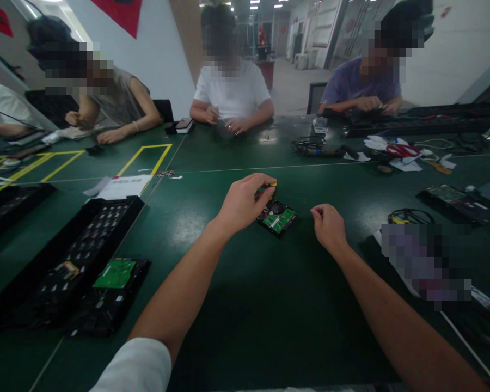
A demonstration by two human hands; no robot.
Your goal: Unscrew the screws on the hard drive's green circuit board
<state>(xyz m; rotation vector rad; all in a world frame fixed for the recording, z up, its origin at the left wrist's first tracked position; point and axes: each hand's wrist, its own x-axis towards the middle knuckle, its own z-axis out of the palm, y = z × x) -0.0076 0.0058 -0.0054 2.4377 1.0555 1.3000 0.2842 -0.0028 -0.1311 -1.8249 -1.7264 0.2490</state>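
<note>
A hard drive [278,219] lies on the green table, its green circuit board facing up. Over its far left part, my left hand [245,204] pinches a small yellow-handled tool [273,184]. The tool looks like a screwdriver, but fingers hide much of it. To the right of the drive and apart from it is my right hand [330,226]. Its thumb and fingers are pressed together, with a tiny dark speck at the tips that I cannot make out.
On the left stand a long black tray [118,209] and a second drive [114,274]. At right are a black cable [410,216] and another circuit-board unit [449,196]. Several people sit across the table, among cables and small parts [404,148].
</note>
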